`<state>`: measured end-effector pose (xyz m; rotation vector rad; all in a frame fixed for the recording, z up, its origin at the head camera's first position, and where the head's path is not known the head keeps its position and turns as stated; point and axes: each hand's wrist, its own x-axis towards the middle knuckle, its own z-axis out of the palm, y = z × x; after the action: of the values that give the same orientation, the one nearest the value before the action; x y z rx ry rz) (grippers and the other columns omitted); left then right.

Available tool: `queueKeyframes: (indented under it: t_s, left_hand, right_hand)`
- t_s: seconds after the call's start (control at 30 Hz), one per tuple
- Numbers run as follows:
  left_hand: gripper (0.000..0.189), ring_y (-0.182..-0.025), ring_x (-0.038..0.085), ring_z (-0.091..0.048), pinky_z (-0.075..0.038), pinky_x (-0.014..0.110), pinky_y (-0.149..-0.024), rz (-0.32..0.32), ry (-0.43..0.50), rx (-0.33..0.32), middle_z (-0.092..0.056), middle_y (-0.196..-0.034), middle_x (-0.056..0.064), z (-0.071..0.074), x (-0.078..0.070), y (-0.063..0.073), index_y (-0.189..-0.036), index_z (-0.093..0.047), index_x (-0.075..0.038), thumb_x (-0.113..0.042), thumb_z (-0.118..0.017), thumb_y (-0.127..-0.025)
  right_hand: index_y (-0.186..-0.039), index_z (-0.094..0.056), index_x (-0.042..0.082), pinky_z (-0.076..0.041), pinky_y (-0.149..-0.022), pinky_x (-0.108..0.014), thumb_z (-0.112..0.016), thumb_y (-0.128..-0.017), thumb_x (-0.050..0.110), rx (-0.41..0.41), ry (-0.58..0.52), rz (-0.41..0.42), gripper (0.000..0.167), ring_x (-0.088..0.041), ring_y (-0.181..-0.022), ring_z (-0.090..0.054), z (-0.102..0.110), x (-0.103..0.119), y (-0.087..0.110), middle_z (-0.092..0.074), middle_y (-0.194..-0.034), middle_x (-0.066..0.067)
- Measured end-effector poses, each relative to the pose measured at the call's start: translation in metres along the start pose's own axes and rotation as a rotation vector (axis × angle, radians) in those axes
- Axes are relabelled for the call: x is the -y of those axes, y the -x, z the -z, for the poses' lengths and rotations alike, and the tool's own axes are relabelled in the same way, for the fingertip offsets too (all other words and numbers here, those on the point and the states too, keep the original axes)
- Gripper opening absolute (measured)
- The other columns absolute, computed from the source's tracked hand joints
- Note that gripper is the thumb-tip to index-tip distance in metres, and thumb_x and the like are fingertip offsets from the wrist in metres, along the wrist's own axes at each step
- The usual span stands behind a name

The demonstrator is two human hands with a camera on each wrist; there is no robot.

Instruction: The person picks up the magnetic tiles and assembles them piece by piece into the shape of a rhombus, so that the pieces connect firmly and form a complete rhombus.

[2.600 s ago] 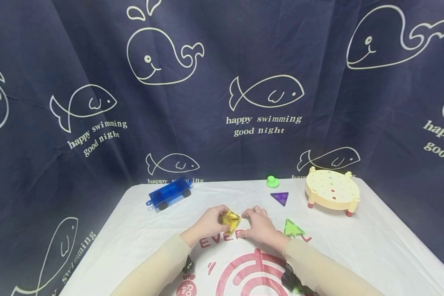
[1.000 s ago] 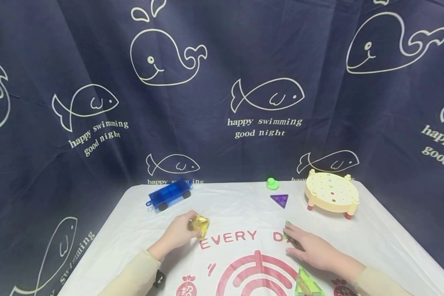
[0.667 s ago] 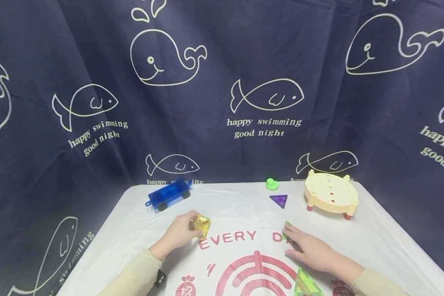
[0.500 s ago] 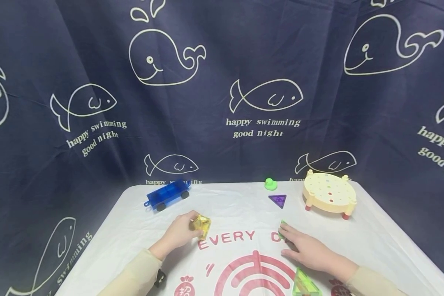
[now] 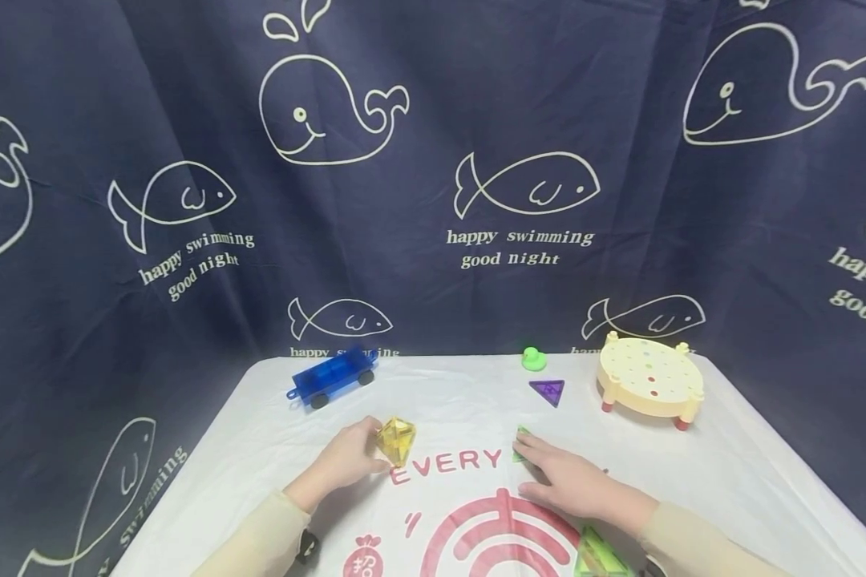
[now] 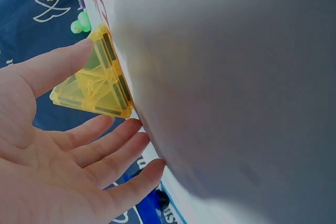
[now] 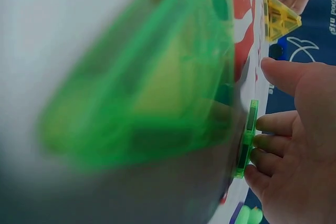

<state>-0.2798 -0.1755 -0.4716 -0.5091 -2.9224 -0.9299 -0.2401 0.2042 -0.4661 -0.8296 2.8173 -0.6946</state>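
Note:
A yellow translucent pyramid of magnetic tiles (image 5: 397,439) stands on the table beside my left hand (image 5: 348,455). In the left wrist view, the thumb overlaps the pyramid's tip and the spread fingers lie loosely near its base. Further right, my right hand (image 5: 570,477) rests extended fingers on a green triangular magnetic tile (image 5: 521,443), which lies flat and is partly hidden under them. The right wrist view shows this tile edge-on below the fingertips. Under the right forearm sits a green pyramid of magnetic tiles (image 5: 597,554), large and blurred in the right wrist view.
A blue toy car base (image 5: 333,378) stands at the back left. Toward the back right are a green toy duck (image 5: 533,359), a purple triangular tile (image 5: 549,391) and a cream round pegged stand (image 5: 649,377) with red-tipped legs. A white printed cloth (image 5: 462,417) covers the table.
My left hand carried the yellow pyramid left, then loosened around it. My right hand went right to the green triangular tile and has slid it left across the cloth.

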Motion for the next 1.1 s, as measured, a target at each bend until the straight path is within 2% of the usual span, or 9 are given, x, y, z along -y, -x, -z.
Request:
queueKeyframes:
  t_s: [0.17, 0.3, 0.43, 0.57, 0.67, 0.8, 1.0, 1.1]
  left_hand:
    - [0.065, -0.102, 0.042, -0.065, -0.051, 0.059, -0.094, 0.038, -0.028, 0.029, -0.068, -0.110, 0.023, 0.009, 0.000, 0.019, -0.122, -0.058, 0.006, -0.018, -0.090, -0.071]
    - [0.061, -0.103, 0.042, -0.065, -0.050, 0.061, -0.095, 0.037, -0.044, 0.079, -0.068, -0.111, 0.023, 0.015, -0.003, 0.035, -0.121, -0.062, 0.007, -0.020, -0.089, -0.073]
    - [0.058, -0.110, 0.043, -0.064, -0.048, 0.061, -0.099, -0.046, -0.062, 0.138, -0.068, -0.116, 0.023, 0.015, -0.014, 0.048, -0.121, -0.065, 0.005, -0.020, -0.087, -0.074]
    - [0.053, -0.114, 0.032, -0.065, -0.050, 0.050, -0.102, -0.188, -0.091, 0.220, -0.071, -0.119, 0.011, 0.005, -0.031, 0.052, -0.122, -0.068, -0.002, -0.022, -0.085, -0.076]
    - [0.053, -0.117, 0.022, -0.064, -0.049, 0.040, -0.104, -0.271, -0.123, 0.287, -0.070, -0.124, 0.002, -0.006, -0.045, 0.047, -0.127, -0.068, -0.008, -0.025, -0.084, -0.079]
    - [0.056, -0.124, 0.017, -0.059, -0.045, 0.036, -0.109, -0.324, -0.182, 0.341, -0.066, -0.131, -0.002, -0.021, -0.061, 0.034, -0.132, -0.066, -0.012, -0.029, -0.084, -0.081]
    - [0.058, -0.131, 0.019, -0.055, -0.042, 0.034, -0.112, -0.409, -0.238, 0.355, -0.061, -0.140, 0.004, -0.041, -0.081, 0.001, -0.138, -0.062, -0.010, -0.028, -0.080, -0.086]
    - [0.058, -0.133, 0.020, -0.054, -0.040, 0.032, -0.112, -0.427, -0.260, 0.342, -0.058, -0.144, 0.007, -0.048, -0.093, -0.015, -0.140, -0.060, -0.008, -0.029, -0.077, -0.088]
  right_hand:
    - [-0.146, -0.051, -0.005, -0.038, -0.111, -0.059, -0.069, -0.095, 0.042, -0.009, 0.027, 0.040, 0.072, -0.041, -0.141, -0.042, -0.005, 0.003, -0.008, -0.042, -0.155, -0.024]
    - [-0.145, -0.050, -0.006, -0.037, -0.112, -0.058, -0.069, -0.095, 0.041, -0.018, 0.039, 0.059, 0.071, -0.041, -0.141, -0.041, -0.008, 0.002, -0.012, -0.042, -0.155, -0.024]
    - [-0.146, -0.050, -0.005, -0.037, -0.111, -0.058, -0.069, -0.095, 0.040, -0.022, 0.019, 0.065, 0.071, -0.041, -0.141, -0.041, -0.007, 0.001, -0.013, -0.041, -0.156, -0.024]
    - [-0.147, -0.050, -0.004, -0.036, -0.111, -0.061, -0.069, -0.096, 0.036, -0.030, -0.028, 0.068, 0.067, -0.043, -0.141, -0.041, -0.005, 0.000, -0.012, -0.041, -0.156, -0.024]
    - [-0.145, -0.051, -0.004, -0.034, -0.112, -0.062, -0.070, -0.095, 0.031, -0.060, -0.044, 0.067, 0.064, -0.046, -0.139, -0.042, -0.001, -0.004, -0.010, -0.043, -0.153, -0.026]
    - [-0.142, -0.053, -0.007, -0.036, -0.111, -0.061, -0.073, -0.094, 0.027, -0.109, -0.026, 0.047, 0.063, -0.048, -0.136, -0.045, 0.004, -0.013, -0.002, -0.047, -0.149, -0.029]
    - [-0.138, -0.055, -0.010, -0.037, -0.109, -0.062, -0.073, -0.094, 0.029, -0.124, -0.025, -0.025, 0.062, -0.051, -0.133, -0.047, 0.011, -0.031, 0.021, -0.049, -0.145, -0.032]
    - [-0.138, -0.056, -0.009, -0.034, -0.110, -0.063, -0.072, -0.094, 0.031, -0.113, -0.043, -0.061, 0.062, -0.051, -0.135, -0.045, 0.014, -0.038, 0.032, -0.049, -0.146, -0.031]
